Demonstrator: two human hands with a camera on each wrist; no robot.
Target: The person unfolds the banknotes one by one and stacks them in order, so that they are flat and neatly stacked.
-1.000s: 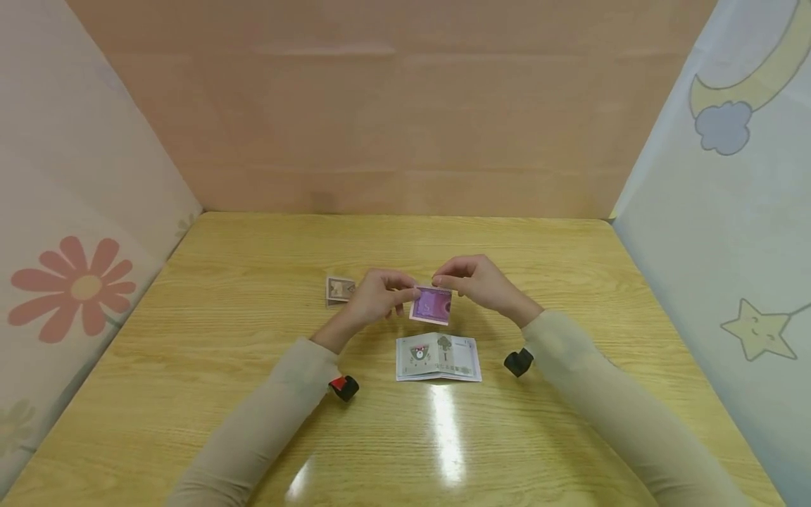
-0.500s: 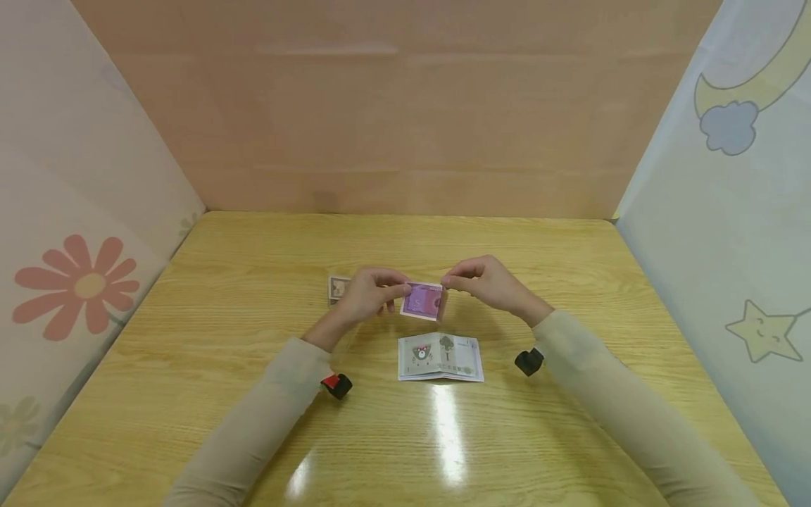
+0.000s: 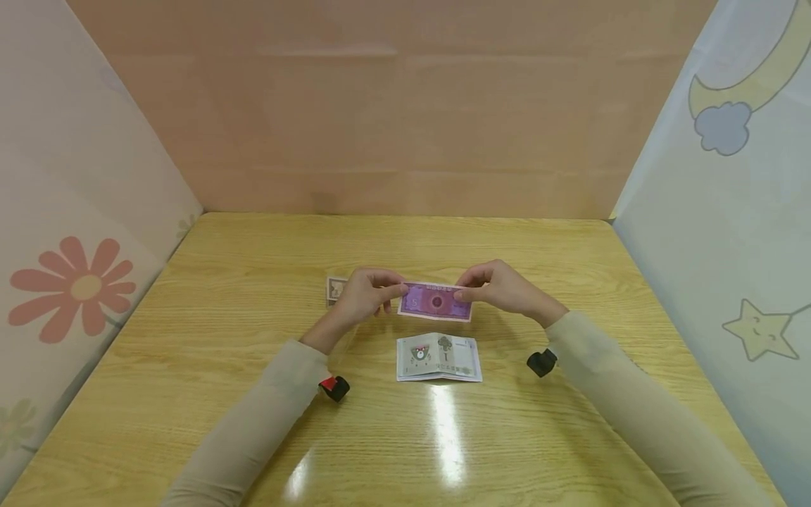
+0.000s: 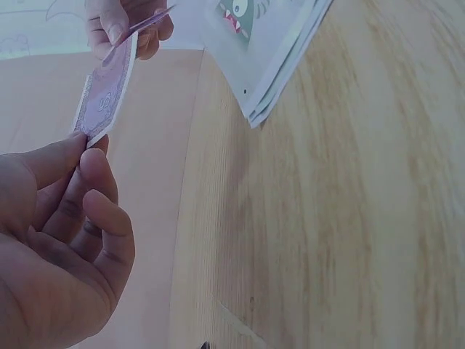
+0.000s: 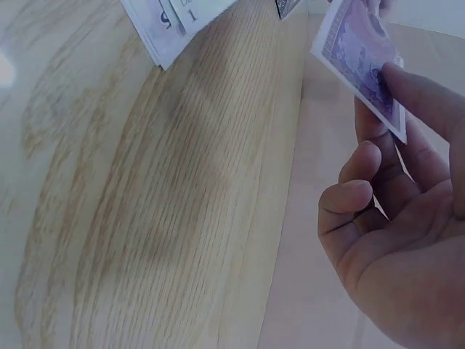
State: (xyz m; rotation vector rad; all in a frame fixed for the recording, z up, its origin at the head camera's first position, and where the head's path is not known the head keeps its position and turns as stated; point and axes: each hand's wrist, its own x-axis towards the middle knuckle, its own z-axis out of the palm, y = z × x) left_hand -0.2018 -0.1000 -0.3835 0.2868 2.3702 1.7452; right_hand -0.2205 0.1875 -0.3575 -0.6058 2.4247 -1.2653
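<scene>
A purple play banknote (image 3: 436, 301) marked with a 5 is stretched out above the table, a crease across its middle. My left hand (image 3: 367, 296) pinches its left end between thumb and fingers. At the other end, my right hand (image 3: 500, 289) grips it the same way, thumb on the printed face (image 5: 360, 54). Just below, on the table, lies a creased stack of notes (image 3: 438, 358) with a grey-green bear note on top. Behind the left hand a small brown folded note (image 3: 334, 289) shows, partly hidden by that hand.
The wooden table (image 3: 253, 260) runs back to a plain tan wall (image 3: 393, 127). Patterned panels stand at both sides, with a red flower (image 3: 85, 287) on the left and a yellow star (image 3: 759, 329) on the right.
The purple note was folded in half and is now spread to full length. My right hand has taken hold of its free end and moved right; the left hand shifted slightly left.
</scene>
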